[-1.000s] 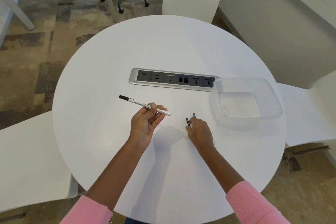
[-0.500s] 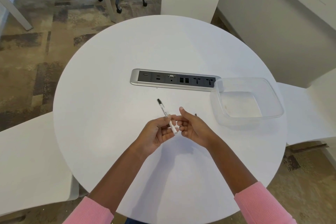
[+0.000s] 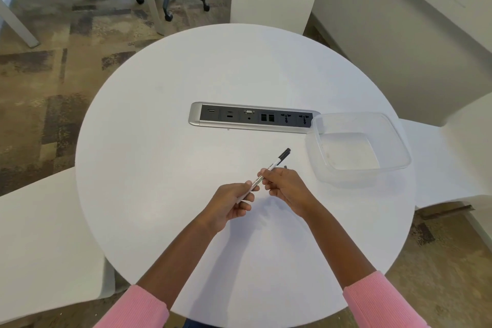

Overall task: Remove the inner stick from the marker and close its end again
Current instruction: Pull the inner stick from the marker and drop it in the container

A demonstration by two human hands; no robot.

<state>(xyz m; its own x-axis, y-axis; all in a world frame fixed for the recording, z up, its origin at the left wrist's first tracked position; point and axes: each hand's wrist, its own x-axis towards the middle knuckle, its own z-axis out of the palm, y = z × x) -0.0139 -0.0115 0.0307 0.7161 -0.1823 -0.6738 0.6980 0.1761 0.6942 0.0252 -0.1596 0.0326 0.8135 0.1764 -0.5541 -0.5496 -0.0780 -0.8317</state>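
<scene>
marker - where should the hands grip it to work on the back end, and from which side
Grip the marker on its white barrel, not the black cap that points up and away toward the clear container. The left hand already wraps the near, lower end; the right hand pinches mid-barrel from the right. The tilted barrel puts the back end nearest the person, so that end is likely easiest to reach from below.

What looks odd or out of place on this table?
Little stands out. A small dark piece lies loose on the table just beyond the right hand, apart from the marker both hands hold. The clear tub looks empty.
</scene>
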